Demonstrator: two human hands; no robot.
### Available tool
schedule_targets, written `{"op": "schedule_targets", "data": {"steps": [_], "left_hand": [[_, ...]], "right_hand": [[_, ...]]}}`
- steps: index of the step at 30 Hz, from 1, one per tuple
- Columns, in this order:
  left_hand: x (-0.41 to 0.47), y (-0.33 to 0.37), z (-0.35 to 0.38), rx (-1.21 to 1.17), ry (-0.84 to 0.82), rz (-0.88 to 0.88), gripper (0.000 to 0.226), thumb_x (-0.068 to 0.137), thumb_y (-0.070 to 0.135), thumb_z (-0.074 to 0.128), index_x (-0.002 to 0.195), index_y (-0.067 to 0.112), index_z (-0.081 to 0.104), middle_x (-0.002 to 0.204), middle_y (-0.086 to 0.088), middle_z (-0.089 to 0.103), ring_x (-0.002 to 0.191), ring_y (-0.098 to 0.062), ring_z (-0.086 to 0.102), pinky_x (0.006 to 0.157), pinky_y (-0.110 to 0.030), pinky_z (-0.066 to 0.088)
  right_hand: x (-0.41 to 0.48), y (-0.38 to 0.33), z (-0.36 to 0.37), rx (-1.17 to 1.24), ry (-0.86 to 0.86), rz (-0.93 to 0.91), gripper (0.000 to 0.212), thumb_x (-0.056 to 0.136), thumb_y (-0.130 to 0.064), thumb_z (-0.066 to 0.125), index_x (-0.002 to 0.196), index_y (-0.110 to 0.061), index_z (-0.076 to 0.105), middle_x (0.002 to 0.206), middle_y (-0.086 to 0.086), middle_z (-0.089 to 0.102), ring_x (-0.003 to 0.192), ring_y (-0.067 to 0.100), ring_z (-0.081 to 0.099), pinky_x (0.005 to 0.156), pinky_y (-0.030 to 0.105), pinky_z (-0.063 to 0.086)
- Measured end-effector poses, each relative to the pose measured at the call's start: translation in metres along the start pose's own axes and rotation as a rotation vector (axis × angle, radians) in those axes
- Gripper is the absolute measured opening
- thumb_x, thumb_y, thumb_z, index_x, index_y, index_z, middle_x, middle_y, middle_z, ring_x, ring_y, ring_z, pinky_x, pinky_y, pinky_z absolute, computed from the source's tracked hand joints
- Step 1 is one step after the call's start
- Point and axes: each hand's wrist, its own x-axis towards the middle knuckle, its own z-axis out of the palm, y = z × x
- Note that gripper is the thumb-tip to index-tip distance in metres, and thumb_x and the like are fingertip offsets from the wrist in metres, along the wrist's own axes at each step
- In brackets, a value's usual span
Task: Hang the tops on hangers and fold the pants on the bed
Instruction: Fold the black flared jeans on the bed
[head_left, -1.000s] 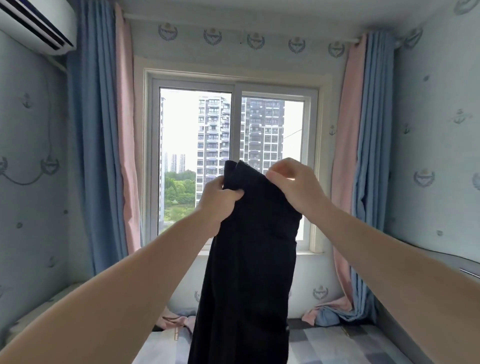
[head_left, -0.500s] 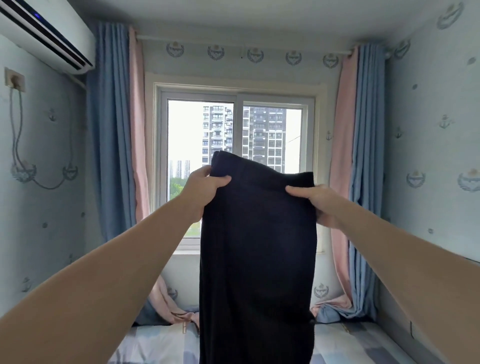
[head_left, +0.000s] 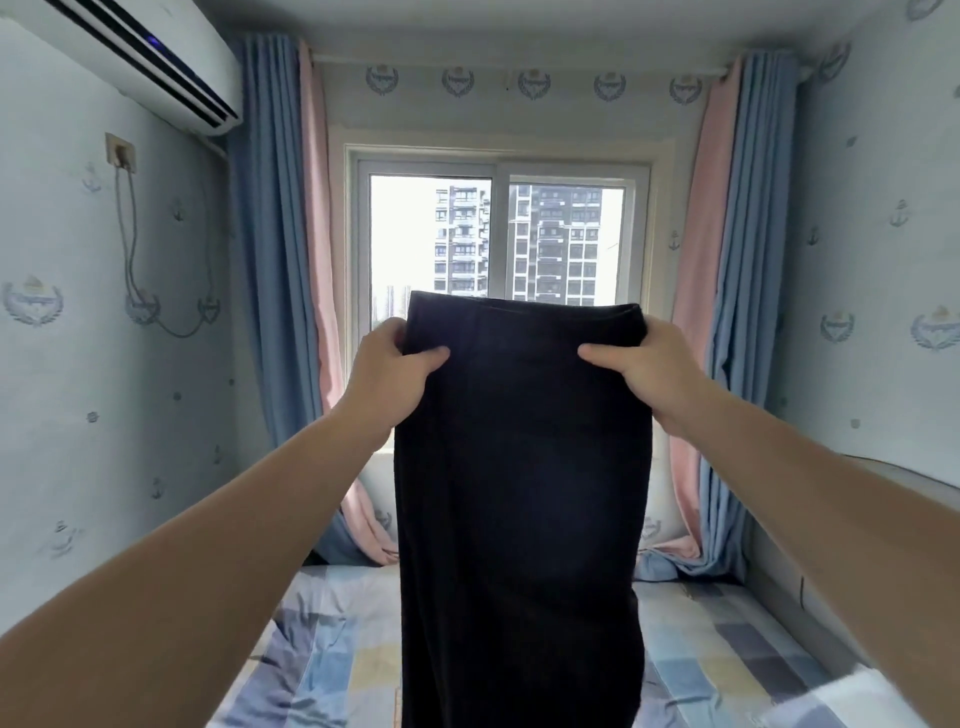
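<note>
We see the window (head_left: 498, 239) and curtains (head_left: 280, 260) straight ahead, partly blocked by the dark pants (head_left: 519, 493). Left hand (head_left: 387, 371) and right hand (head_left: 649, 371) each grip a waistband corner, thumbs in front. The pants hang spread between them, above the checked bed (head_left: 727, 649).
</note>
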Motion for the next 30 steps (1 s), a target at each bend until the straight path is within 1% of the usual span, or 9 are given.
{"op": "schedule_targets", "data": {"steps": [4, 9, 12, 16, 19, 22, 25, 28, 30], "left_hand": [[-0.031, 0.014, -0.019, 0.015, -0.048, -0.039, 0.023, 0.09, 0.014, 0.072, 0.112, 0.019, 0.067, 0.102, 0.01, 0.073, 0.094, -0.01, 0.069, 0.072, -0.019, 0.05], [-0.045, 0.023, -0.039, 0.049, -0.059, -0.075, 0.03, 0.09, 0.014, 0.071, 0.119, 0.016, 0.068, 0.107, 0.008, 0.073, 0.1, -0.015, 0.069, 0.088, -0.032, 0.055], [-0.047, 0.017, -0.05, 0.056, -0.06, -0.105, 0.032, 0.09, 0.012, 0.071, 0.122, 0.015, 0.068, 0.108, 0.007, 0.073, 0.1, -0.014, 0.069, 0.09, -0.033, 0.055], [-0.045, -0.011, -0.062, 0.085, -0.063, -0.174, 0.03, 0.091, 0.012, 0.071, 0.121, 0.013, 0.068, 0.106, 0.006, 0.073, 0.098, -0.015, 0.069, 0.092, -0.033, 0.055], [-0.042, -0.052, -0.069, 0.129, -0.092, -0.243, 0.03, 0.09, 0.012, 0.072, 0.12, 0.014, 0.069, 0.104, 0.007, 0.074, 0.096, -0.012, 0.07, 0.093, -0.032, 0.056], [-0.042, -0.11, -0.075, 0.189, -0.134, -0.315, 0.019, 0.089, 0.015, 0.072, 0.106, 0.023, 0.072, 0.099, 0.009, 0.075, 0.094, -0.011, 0.071, 0.092, -0.033, 0.056], [-0.042, -0.186, -0.078, 0.238, -0.172, -0.436, 0.015, 0.087, 0.017, 0.075, 0.093, 0.03, 0.07, 0.096, 0.01, 0.075, 0.095, -0.012, 0.07, 0.094, -0.037, 0.056], [-0.036, -0.277, -0.078, 0.273, -0.213, -0.579, 0.014, 0.082, 0.022, 0.077, 0.09, 0.03, 0.069, 0.097, 0.007, 0.075, 0.1, -0.019, 0.07, 0.096, -0.04, 0.054], [-0.029, -0.349, -0.077, 0.277, -0.236, -0.681, 0.013, 0.084, 0.016, 0.076, 0.089, 0.027, 0.07, 0.094, 0.005, 0.075, 0.098, -0.021, 0.071, 0.093, -0.041, 0.056]], "right_hand": [[-0.027, -0.014, -0.001, -0.04, -0.031, 0.018, 0.03, 0.079, -0.009, 0.082, 0.107, -0.015, 0.072, 0.098, -0.002, 0.077, 0.085, 0.015, 0.075, 0.074, 0.031, 0.061], [-0.037, -0.021, 0.009, -0.024, -0.07, 0.028, 0.028, 0.078, -0.007, 0.082, 0.104, -0.014, 0.074, 0.093, -0.002, 0.078, 0.083, 0.017, 0.076, 0.076, 0.034, 0.062], [-0.034, -0.015, 0.022, -0.022, -0.09, 0.05, 0.028, 0.077, -0.007, 0.083, 0.103, -0.014, 0.074, 0.093, -0.001, 0.078, 0.085, 0.019, 0.076, 0.078, 0.037, 0.061], [-0.029, 0.01, 0.046, -0.042, -0.127, 0.089, 0.025, 0.075, -0.009, 0.085, 0.098, -0.014, 0.075, 0.088, -0.001, 0.078, 0.081, 0.019, 0.076, 0.072, 0.035, 0.06], [-0.025, 0.047, 0.068, -0.071, -0.155, 0.149, 0.02, 0.076, -0.012, 0.085, 0.093, -0.013, 0.075, 0.082, 0.0, 0.078, 0.075, 0.017, 0.076, 0.063, 0.029, 0.06], [-0.024, 0.1, 0.097, -0.099, -0.195, 0.231, 0.016, 0.078, -0.012, 0.084, 0.09, -0.014, 0.075, 0.081, -0.001, 0.078, 0.074, 0.016, 0.075, 0.062, 0.027, 0.059], [-0.022, 0.167, 0.132, -0.122, -0.249, 0.34, 0.014, 0.08, -0.009, 0.082, 0.087, -0.017, 0.073, 0.084, 0.0, 0.078, 0.07, 0.01, 0.074, 0.056, 0.019, 0.056], [-0.014, 0.246, 0.17, -0.194, -0.279, 0.425, 0.015, 0.081, -0.007, 0.081, 0.09, -0.017, 0.073, 0.091, 0.003, 0.077, 0.083, 0.018, 0.075, 0.074, 0.032, 0.061], [-0.005, 0.306, 0.197, -0.268, -0.319, 0.486, 0.017, 0.083, -0.009, 0.08, 0.096, -0.018, 0.075, 0.095, 0.001, 0.077, 0.09, 0.022, 0.074, 0.087, 0.042, 0.059]]}}
